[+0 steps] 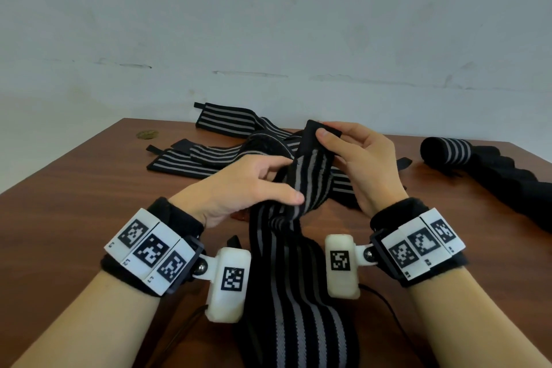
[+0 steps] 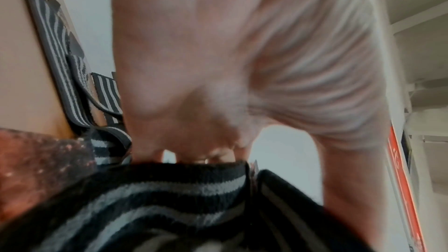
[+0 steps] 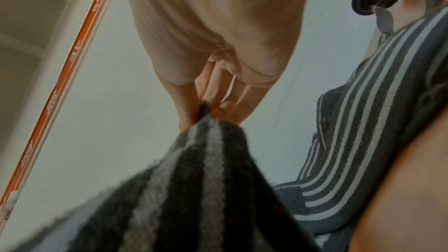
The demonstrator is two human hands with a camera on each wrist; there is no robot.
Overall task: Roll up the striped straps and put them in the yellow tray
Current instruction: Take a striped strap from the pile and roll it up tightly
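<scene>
A long black strap with grey stripes (image 1: 298,278) runs from the table's front edge up into both hands. My right hand (image 1: 352,155) pinches its black end tab (image 1: 321,128) between thumb and fingers, lifted above the table. My left hand (image 1: 257,185) grips the strap lower down, thumb on top. The left wrist view shows the strap (image 2: 169,198) under blurred fingers. In the right wrist view the fingers pinch the strap (image 3: 208,160) at its tip. Several flat striped straps (image 1: 209,155) lie in a pile behind. No yellow tray is in view.
A rolled striped strap (image 1: 448,152) sits at the far right on a dark ridged object (image 1: 513,188). The brown wooden table (image 1: 89,188) ends against a pale wall. A small round mark (image 1: 147,134) lies at the back left.
</scene>
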